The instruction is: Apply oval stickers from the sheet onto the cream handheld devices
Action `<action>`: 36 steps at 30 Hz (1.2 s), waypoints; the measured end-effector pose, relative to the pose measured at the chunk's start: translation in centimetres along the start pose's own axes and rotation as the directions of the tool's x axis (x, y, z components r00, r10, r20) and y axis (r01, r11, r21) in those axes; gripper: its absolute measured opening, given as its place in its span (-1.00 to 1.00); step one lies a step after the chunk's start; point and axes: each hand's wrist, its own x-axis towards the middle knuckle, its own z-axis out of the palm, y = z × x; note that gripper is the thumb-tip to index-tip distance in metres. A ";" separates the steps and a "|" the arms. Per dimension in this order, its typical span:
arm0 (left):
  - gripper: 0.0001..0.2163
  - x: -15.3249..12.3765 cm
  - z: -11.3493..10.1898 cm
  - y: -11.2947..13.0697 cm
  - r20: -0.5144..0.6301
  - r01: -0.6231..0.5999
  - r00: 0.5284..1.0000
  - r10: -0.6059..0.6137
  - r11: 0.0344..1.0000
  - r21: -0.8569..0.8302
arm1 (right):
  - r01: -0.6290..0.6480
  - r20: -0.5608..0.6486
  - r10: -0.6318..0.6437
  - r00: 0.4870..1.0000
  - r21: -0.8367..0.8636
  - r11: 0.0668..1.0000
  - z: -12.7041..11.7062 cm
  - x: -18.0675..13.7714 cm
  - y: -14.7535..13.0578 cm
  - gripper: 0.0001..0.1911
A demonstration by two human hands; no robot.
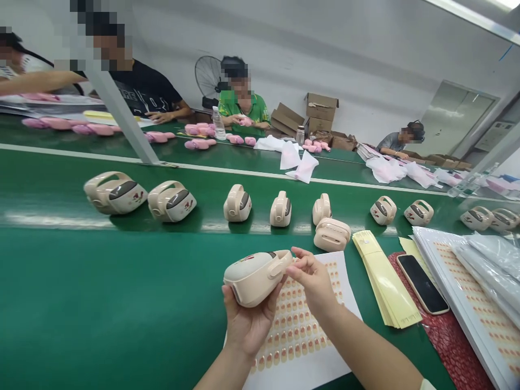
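Note:
My left hand (pixel 247 319) grips a cream plastic device (pixel 255 276) from below, holding it level above a white sticker sheet (pixel 303 336). My right hand (pixel 311 276) is pinched at the device's right end, fingertips pressed against its handle; whatever is between them is too small to make out. The sheet carries rows of small orange-and-cream stickers. Another cream device (pixel 332 234) lies just beyond the sheet.
Several cream devices (pixel 171 201) stand in a row on the green conveyor belt (pixel 81 303). A stack of yellow strips (pixel 385 281), a phone (pixel 422 283) and piles of sticker sheets (pixel 479 292) lie at right. Other people work across the belt with pink devices (pixel 199 130).

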 end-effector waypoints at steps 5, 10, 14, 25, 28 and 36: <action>-0.42 -0.1 -0.2 -0.2 0.008 0.017 1.000 -0.017 1.000 0.018 | 0.011 -0.057 -0.014 0.998 -0.053 0.999 1.7 -0.3 0.4 -0.78; -0.46 -0.3 -0.3 -0.3 0.010 0.008 1.000 -0.008 1.000 0.027 | 0.029 -0.039 -0.035 0.999 -0.153 0.988 1.4 -0.2 0.3 -0.82; -0.49 -0.4 -0.3 -0.3 0.005 0.010 1.000 -0.010 1.000 0.011 | 0.097 -0.035 -0.110 0.993 -0.250 0.963 1.7 -0.4 0.2 -0.84; -0.45 -0.8 -0.3 -0.3 -0.065 0.051 0.997 -0.051 0.999 0.008 | 0.199 0.043 -0.202 0.978 -0.460 0.865 1.2 -0.6 1.2 -0.53; -0.38 -1.0 -0.7 -0.1 -0.042 0.097 0.994 -0.096 0.995 0.011 | 0.182 0.082 -0.163 0.983 -0.446 0.876 -0.1 1.1 1.3 -0.79; -0.39 -0.9 -0.9 1.1 -0.134 -0.012 0.990 0.049 0.964 0.265 | 0.067 0.023 -0.070 0.997 -0.696 0.715 -5.8 5.9 1.6 -0.90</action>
